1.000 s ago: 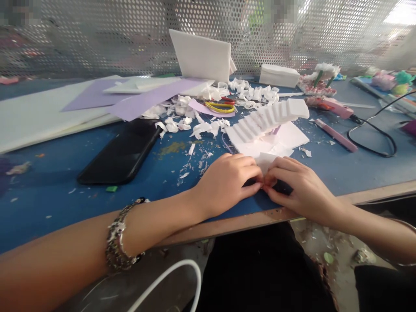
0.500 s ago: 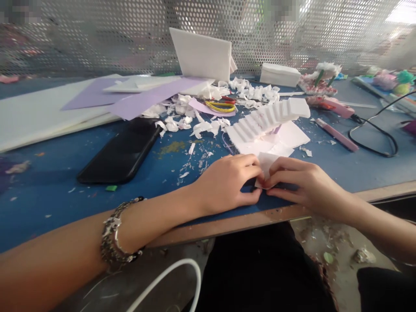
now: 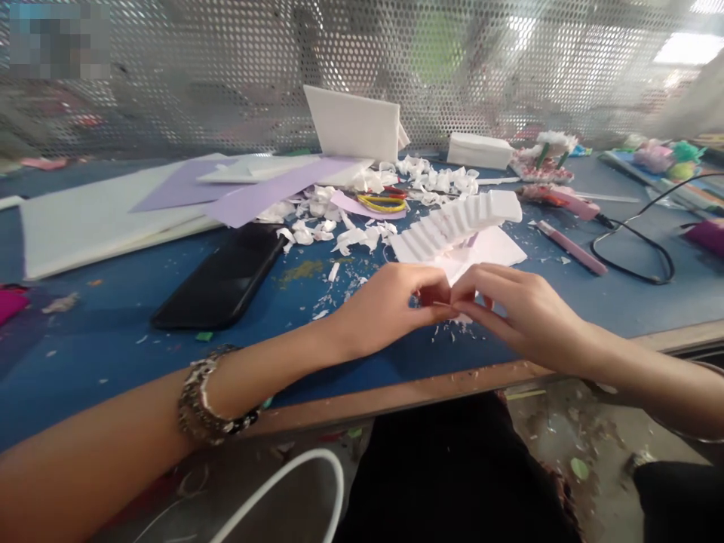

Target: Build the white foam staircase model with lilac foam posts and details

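My left hand (image 3: 390,305) and right hand (image 3: 523,313) meet fingertip to fingertip, each grip pinched shut on a small white paper piece (image 3: 461,283) held just above the blue tabletop (image 3: 113,339), which looks still unfinished beside the white foam staircase (image 3: 458,222) standing built behind it.
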{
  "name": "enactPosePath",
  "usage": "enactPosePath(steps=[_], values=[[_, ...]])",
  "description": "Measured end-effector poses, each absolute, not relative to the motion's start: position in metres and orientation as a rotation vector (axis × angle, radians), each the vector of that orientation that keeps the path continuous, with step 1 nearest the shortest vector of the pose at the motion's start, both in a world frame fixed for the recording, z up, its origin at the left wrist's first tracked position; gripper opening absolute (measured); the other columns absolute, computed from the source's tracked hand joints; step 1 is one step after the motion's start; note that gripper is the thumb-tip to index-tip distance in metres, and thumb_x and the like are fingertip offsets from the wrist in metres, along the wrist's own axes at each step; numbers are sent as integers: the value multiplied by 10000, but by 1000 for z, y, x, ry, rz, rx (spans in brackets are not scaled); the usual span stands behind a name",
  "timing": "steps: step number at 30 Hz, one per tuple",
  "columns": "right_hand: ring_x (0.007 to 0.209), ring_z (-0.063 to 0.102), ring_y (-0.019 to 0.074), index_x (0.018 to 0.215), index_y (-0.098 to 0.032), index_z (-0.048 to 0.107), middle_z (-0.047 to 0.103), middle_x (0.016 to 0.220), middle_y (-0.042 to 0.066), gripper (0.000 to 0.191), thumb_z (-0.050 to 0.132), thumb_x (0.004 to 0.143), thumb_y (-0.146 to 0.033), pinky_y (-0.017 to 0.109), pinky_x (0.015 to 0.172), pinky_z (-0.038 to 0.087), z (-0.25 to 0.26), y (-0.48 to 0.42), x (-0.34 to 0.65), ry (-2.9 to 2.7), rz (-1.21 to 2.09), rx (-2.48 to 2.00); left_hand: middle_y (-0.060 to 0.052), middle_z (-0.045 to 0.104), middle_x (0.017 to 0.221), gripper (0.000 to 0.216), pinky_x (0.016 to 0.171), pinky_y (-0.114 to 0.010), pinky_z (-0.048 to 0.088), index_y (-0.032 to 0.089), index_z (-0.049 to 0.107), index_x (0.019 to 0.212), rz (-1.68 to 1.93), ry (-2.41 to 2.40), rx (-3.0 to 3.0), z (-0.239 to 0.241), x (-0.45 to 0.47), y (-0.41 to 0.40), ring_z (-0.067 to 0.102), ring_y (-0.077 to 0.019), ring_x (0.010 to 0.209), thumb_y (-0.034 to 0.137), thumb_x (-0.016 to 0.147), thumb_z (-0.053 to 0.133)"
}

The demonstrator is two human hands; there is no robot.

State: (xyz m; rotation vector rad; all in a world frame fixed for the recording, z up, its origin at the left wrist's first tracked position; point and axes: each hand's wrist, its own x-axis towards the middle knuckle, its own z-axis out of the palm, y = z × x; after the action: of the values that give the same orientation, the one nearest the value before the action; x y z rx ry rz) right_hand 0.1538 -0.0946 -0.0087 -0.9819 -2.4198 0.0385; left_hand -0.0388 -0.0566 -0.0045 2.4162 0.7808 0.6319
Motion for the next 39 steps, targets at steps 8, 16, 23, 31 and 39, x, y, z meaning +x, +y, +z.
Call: enactPosePath(steps=[8,16,23,31,39], values=[[695,598,113,1007,-203,554,631,804,9,162,534,848,-230,263,644,514,29,-66,143,-2248,218,-892,5,631,676,268,570,-218,420,159,641,739,972,886,2227,17,-49,-49,544,-97,610,408,824,595],[723,592,100,1007,-197,536,615,853,16,190,565,849,-297,263,686,544,9,-48,140,-2132,303,-820,-8,659,746,227,561,-217,418,164,675,802,1008,945,2102,13,-56,-40,554,-104,644,357,840,561],[677,591,96,948,-221,574,641,802,-1,92,545,869,-258,258,647,522,0,-56,142,-2146,176,-818,0,652,754,222,587,-208,436,169,660,824,1036,961,2017,7,-55,-43,541,-90,636,380,820,593],[696,631,114,873,-256,653,685,802,-5,117,537,879,-257,273,650,511,8,-63,141,-2183,-16,-809,-5,637,777,223,634,-219,462,165,626,837,1040,967,1998,5,-51,-45,571,-107,693,381,818,575],[750,653,106,842,-219,665,698,810,7,105,581,841,-155,236,668,537,4,-61,141,-2125,-234,-534,-7,650,820,243,728,-228,457,163,650,830,1047,836,1688,-1,-49,-45,584,-116,777,398,769,649]])
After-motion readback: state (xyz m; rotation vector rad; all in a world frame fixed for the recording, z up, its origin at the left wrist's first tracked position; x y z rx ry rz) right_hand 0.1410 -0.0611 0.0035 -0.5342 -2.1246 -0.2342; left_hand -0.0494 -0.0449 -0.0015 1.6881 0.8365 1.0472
